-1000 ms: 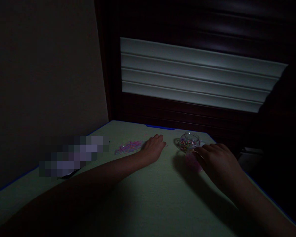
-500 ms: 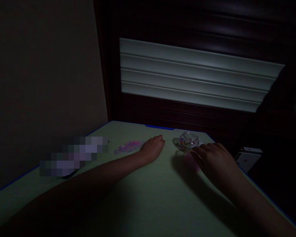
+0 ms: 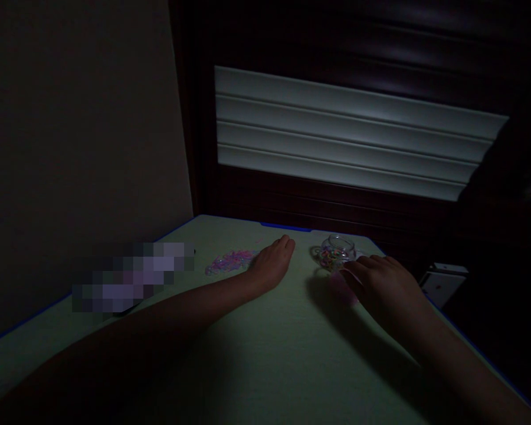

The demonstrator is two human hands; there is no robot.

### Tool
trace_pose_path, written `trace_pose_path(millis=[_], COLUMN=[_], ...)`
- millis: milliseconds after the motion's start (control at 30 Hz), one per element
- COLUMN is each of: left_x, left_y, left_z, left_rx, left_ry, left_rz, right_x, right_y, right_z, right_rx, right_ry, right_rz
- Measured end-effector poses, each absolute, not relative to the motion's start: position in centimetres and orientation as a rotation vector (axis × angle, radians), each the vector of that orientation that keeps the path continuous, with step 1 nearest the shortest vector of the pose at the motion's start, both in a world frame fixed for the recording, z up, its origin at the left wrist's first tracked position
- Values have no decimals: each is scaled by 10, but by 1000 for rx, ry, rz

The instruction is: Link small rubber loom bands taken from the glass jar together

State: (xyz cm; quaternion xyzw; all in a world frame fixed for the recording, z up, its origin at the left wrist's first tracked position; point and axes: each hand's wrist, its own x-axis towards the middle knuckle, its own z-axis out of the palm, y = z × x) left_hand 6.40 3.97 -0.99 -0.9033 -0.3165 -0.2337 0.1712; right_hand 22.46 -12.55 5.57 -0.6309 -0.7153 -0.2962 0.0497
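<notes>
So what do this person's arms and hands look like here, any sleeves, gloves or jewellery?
Both forearms are bare as far as the frame shows, with no sleeves in view. The left hand and right hand wear no gloves. No rings, watch or bracelet show, though the dim light could hide small items.

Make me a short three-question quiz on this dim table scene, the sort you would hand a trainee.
1. True or false: the left hand lies beside the pile of pink bands.
2. Which thing is nearest the right hand? A: the pile of pink bands. B: the small clear jar. C: the pale box off the table's right edge.
3. What colour is the trim along the table edge?

Key
1. True; the pile sits just to its left on the table.
2. B; the fingertips reach to just short of the jar, though the dim light hides whether they touch it.
3. Blue.
</notes>
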Motion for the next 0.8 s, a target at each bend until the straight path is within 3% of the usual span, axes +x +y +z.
trace_pose_path(millis=[800], left_x=[58], left_y=[20], left_z=[-2], left_rx=[-2470], left_ry=[-83], left_rz=[-767], right_x=[216], right_y=[-124], right_z=[47], right_rx=[-1612], right_ry=[-2256], right_rz=[-836])
